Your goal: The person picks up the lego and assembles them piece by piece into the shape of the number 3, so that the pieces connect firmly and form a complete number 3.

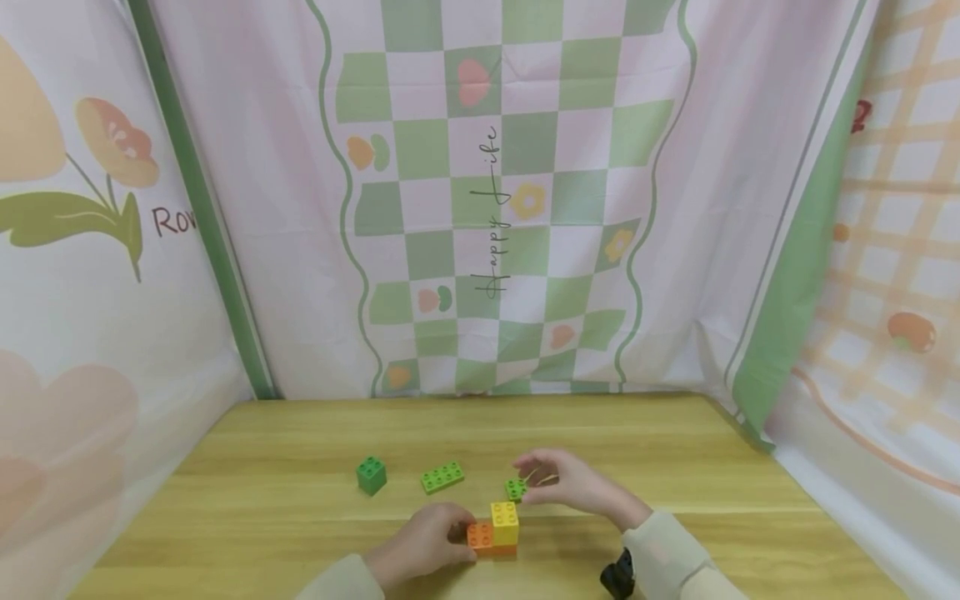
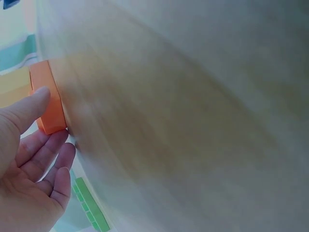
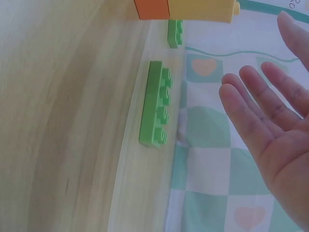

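Note:
An orange brick (image 1: 480,536) lies on the table with a yellow brick (image 1: 505,523) stacked on its right end. My left hand (image 1: 423,537) pinches the orange brick's left end; the left wrist view shows the thumb on one side and fingertips at its end. My right hand (image 1: 566,485) hovers beside a light green brick (image 1: 515,489), partly hiding it in the head view. Its fingers (image 3: 246,116) are spread and relaxed in the right wrist view, apart from the green brick (image 3: 153,104) and holding nothing.
Another light green brick (image 1: 442,477) lies flat farther back, left of centre. A dark green block (image 1: 371,475) stands at its left. Behind the wooden table (image 1: 300,433) hangs a patterned curtain (image 1: 525,250). A black object (image 1: 618,575) sits by the right sleeve.

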`<state>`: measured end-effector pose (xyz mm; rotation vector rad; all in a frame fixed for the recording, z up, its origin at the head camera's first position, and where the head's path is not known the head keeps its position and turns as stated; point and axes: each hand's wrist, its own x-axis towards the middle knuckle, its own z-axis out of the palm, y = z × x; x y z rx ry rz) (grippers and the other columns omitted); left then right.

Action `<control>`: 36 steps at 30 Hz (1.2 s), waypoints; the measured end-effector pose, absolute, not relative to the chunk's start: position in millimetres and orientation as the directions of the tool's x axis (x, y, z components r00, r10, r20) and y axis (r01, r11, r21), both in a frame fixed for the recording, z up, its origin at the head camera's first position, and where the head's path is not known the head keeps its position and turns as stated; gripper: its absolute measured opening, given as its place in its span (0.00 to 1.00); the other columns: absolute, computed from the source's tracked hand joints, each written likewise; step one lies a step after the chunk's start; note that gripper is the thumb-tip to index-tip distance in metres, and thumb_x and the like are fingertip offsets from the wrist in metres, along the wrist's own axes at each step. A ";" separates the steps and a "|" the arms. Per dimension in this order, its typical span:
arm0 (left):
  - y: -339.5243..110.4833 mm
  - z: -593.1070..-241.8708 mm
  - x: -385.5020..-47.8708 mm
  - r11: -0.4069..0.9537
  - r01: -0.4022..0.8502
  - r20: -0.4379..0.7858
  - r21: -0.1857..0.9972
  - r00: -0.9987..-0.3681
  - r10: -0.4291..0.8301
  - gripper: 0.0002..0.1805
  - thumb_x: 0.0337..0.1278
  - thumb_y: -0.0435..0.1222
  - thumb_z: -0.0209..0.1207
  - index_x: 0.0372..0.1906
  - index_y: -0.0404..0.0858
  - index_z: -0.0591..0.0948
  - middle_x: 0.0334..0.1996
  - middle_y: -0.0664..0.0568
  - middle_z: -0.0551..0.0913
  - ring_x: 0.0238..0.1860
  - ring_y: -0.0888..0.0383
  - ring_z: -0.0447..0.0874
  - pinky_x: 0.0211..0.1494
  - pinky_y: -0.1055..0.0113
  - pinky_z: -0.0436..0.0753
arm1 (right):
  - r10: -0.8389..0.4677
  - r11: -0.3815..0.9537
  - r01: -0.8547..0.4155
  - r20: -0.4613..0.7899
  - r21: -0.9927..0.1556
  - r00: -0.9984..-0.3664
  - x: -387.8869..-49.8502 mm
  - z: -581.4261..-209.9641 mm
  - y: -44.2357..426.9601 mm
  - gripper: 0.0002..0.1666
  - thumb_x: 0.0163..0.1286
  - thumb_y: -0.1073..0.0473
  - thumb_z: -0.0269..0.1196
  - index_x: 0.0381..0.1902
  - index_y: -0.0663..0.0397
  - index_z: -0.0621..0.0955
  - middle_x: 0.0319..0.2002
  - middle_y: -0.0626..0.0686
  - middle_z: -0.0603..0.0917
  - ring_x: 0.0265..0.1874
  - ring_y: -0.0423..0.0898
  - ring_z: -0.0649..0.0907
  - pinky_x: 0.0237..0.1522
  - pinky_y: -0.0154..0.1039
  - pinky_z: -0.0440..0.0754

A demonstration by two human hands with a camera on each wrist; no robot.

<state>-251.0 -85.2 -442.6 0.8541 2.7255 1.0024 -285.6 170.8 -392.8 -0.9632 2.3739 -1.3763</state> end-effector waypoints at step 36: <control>-84.7 -441.6 -251.0 0.642 0.445 0.056 0.625 -0.846 0.531 0.18 0.42 0.40 0.69 0.42 0.40 0.82 0.38 0.59 0.81 0.39 0.66 0.76 0.43 0.67 0.77 | -0.558 0.439 -0.435 0.141 -0.786 -0.818 -315.0 -420.0 194.6 0.28 0.57 0.63 0.66 0.53 0.71 0.72 0.48 0.68 0.75 0.44 0.62 0.77 0.43 0.49 0.77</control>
